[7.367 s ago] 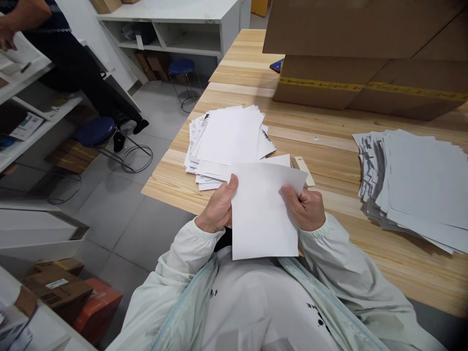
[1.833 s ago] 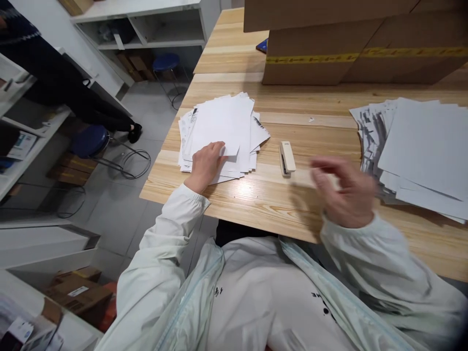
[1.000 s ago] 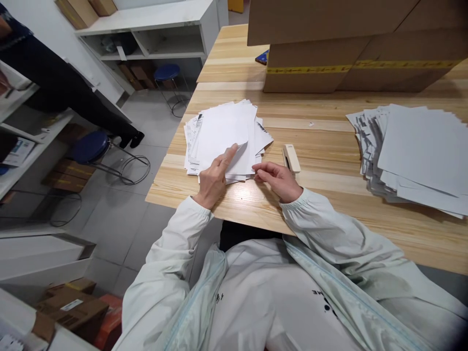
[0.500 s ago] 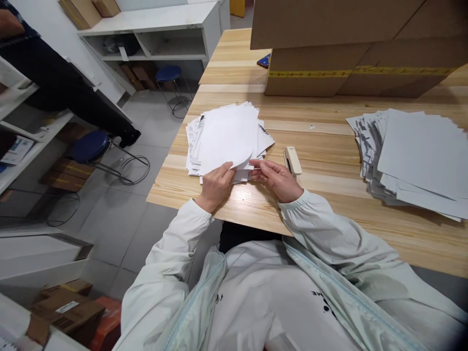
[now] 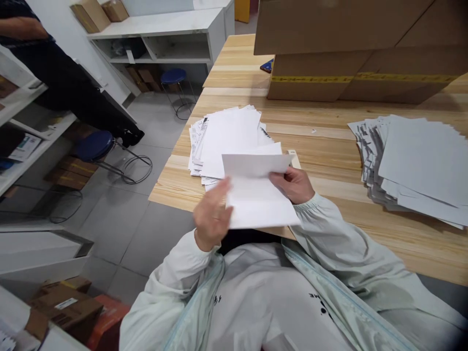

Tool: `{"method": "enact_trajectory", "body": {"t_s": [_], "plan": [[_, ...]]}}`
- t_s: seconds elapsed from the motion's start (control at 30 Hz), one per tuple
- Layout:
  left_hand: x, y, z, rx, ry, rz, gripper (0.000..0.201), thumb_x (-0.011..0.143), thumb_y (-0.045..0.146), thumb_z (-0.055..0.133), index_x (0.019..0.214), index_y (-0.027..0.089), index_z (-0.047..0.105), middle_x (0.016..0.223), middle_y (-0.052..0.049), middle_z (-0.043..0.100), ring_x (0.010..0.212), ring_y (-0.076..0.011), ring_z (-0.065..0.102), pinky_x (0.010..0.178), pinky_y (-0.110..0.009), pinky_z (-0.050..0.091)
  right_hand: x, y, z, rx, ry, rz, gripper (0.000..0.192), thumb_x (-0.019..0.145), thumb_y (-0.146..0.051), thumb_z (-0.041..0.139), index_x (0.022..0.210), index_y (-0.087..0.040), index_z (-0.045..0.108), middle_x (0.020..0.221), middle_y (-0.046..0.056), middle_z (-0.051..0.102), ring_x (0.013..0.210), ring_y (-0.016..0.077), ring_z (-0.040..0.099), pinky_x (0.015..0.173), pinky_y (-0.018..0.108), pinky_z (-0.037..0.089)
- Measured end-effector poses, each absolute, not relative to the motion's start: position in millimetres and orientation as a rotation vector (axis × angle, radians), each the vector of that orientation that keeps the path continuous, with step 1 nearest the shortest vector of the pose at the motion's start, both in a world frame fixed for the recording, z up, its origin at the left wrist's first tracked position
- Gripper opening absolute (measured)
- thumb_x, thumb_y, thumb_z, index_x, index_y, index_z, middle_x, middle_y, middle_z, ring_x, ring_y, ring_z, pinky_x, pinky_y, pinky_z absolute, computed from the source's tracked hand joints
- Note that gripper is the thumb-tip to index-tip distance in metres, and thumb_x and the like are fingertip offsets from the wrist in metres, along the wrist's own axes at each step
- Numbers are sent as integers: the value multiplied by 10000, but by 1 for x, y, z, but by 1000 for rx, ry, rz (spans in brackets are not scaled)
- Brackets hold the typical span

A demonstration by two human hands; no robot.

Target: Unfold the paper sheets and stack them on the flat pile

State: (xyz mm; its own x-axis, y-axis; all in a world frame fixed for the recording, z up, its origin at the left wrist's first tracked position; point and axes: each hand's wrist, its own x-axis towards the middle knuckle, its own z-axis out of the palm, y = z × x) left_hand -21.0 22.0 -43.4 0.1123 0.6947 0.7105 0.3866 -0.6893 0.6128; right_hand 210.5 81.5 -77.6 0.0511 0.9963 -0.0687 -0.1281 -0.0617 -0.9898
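Observation:
A white sheet of paper [image 5: 258,202], bent across near its far end, is held up over the table's front edge. My right hand [image 5: 294,185] grips its right side, thumb on top. Beside the sheet's left edge is my left hand [image 5: 212,214], blurred by motion, its thumb and fingers apart; whether it touches the paper is unclear. Behind the sheet lies an uneven pile of papers [image 5: 230,131], some with print along their edges. A cream stapler [image 5: 293,157] is mostly hidden behind the sheet and my right hand.
A taller stack of papers [image 5: 424,161] sits at the right of the wooden table [image 5: 329,146]. Large cardboard boxes [image 5: 310,83] stand at the back. On the left are blue stools [image 5: 95,145], white shelves [image 5: 175,24] and a standing person in dark trousers [image 5: 84,97].
A sheet has come off the left pile and is now lifted toward me in my right hand. My left hand has moved from the pile to the sheet's left side.

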Motion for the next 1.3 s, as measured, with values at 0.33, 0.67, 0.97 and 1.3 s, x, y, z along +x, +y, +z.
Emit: {"method": "enact_trajectory", "body": {"t_s": [0.33,0.67,0.97,1.3], "plan": [[-13,43,-47,733,845,1057,565,834,599,662,1219,185,667,1277,-136,694,1239,-299,632,1028,-444,544,235,55,-54,-1039,-1575,1149,280,776,-534,752,811,-261,803,825,72,765,729,214,692,665,349,546],[-6,58,-53,574,885,1215,411,794,400,782,1099,138,696,1184,-123,745,1259,-277,625,1129,-419,474,286,81,-69,-991,-975,1161,486,862,-643,577,619,-262,397,354,-99,304,276,68,196,322,224,175],[-4,61,-56,489,880,1194,406,703,346,865,1008,131,706,968,-85,788,994,-244,739,972,-359,569,287,83,-72,-548,-953,1499,560,782,-533,694,668,-265,216,279,-179,244,191,45,-3,260,229,-3],[-20,68,-59,516,612,1100,440,929,515,500,620,219,397,378,83,251,263,-53,163,283,-196,138,285,82,-75,-763,-1017,1361,577,840,-577,574,676,-263,118,264,-189,134,201,41,-33,311,259,-11]]}}
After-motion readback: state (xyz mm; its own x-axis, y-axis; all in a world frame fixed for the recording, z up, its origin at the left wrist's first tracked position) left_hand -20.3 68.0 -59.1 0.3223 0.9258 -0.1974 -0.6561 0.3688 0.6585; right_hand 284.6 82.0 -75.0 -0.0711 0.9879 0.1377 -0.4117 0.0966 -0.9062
